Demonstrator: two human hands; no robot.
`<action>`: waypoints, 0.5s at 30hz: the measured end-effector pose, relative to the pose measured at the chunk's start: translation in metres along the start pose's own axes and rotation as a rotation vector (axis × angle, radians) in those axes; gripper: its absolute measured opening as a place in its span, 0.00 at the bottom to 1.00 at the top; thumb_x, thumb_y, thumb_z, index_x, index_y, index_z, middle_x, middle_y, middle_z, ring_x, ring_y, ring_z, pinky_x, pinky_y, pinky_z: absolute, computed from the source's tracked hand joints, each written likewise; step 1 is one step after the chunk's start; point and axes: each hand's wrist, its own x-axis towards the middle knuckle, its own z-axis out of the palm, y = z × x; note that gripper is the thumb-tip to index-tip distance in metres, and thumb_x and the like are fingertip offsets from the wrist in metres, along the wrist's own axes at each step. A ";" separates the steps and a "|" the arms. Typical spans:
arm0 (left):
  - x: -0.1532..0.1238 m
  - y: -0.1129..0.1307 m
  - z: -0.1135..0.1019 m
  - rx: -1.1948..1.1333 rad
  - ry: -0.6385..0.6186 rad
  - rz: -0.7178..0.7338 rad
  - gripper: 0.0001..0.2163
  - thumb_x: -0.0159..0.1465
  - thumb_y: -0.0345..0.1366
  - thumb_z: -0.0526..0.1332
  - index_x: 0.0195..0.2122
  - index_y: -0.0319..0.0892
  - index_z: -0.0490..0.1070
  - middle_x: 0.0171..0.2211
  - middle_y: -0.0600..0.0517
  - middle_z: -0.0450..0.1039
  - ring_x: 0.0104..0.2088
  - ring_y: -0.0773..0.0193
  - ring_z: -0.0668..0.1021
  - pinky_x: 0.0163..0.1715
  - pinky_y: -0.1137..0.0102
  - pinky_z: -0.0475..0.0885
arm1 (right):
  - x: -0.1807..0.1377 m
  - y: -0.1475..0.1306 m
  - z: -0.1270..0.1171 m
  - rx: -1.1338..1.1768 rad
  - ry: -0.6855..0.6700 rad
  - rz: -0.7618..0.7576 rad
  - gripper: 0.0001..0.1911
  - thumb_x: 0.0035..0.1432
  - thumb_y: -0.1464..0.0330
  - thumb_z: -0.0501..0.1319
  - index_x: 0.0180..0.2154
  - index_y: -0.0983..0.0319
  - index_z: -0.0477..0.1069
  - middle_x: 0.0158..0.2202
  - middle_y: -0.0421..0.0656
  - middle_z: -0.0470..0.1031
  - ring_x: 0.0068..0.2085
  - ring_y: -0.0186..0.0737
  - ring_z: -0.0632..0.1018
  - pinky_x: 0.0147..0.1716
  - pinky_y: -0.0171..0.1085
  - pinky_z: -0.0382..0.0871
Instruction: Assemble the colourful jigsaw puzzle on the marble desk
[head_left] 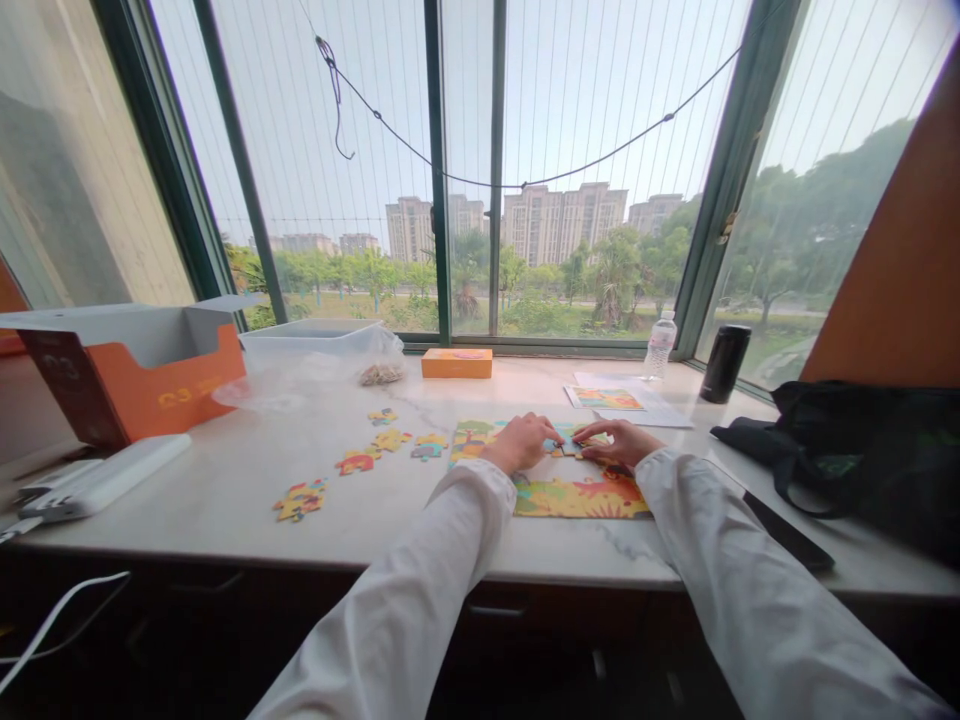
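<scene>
A partly built colourful jigsaw puzzle lies flat on the pale marble sill in front of me. My left hand rests on its upper part with fingers curled, the fingertips pressing on a piece. My right hand lies beside it, fingers bent and pinching down on a puzzle piece between the two hands. Both arms wear white sleeves. Several loose pieces lie to the left: a cluster, one with red, and others.
An open orange box stands at the far left, with a white device in front. A clear plastic bag, a small orange box, a picture sheet, a water bottle, a black cup and a black bag line the sill.
</scene>
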 end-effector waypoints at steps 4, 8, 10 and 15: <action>0.000 0.001 0.001 -0.036 0.007 -0.023 0.19 0.62 0.27 0.57 0.48 0.57 0.77 0.51 0.57 0.74 0.49 0.62 0.73 0.51 0.69 0.69 | 0.000 0.001 0.000 -0.016 0.002 0.035 0.21 0.49 0.49 0.66 0.40 0.55 0.81 0.47 0.43 0.81 0.50 0.50 0.78 0.54 0.45 0.69; 0.001 0.002 0.002 -0.058 0.002 -0.044 0.19 0.62 0.27 0.56 0.48 0.56 0.78 0.51 0.56 0.74 0.48 0.62 0.73 0.51 0.70 0.69 | 0.001 0.003 0.002 -0.035 0.004 0.026 0.19 0.50 0.50 0.66 0.39 0.55 0.81 0.46 0.44 0.81 0.49 0.50 0.78 0.54 0.46 0.69; 0.001 0.003 0.003 -0.058 0.000 -0.054 0.19 0.62 0.27 0.56 0.48 0.56 0.78 0.51 0.56 0.74 0.49 0.62 0.73 0.51 0.69 0.69 | 0.002 0.004 0.002 -0.040 0.017 -0.013 0.19 0.51 0.50 0.65 0.38 0.55 0.81 0.46 0.44 0.80 0.49 0.49 0.78 0.54 0.46 0.69; 0.001 0.006 0.004 -0.048 0.026 -0.059 0.21 0.60 0.25 0.55 0.47 0.54 0.78 0.50 0.55 0.74 0.49 0.61 0.73 0.51 0.69 0.69 | 0.002 0.009 -0.001 -0.117 0.099 -0.048 0.18 0.54 0.51 0.64 0.39 0.55 0.80 0.46 0.45 0.79 0.48 0.48 0.77 0.53 0.46 0.68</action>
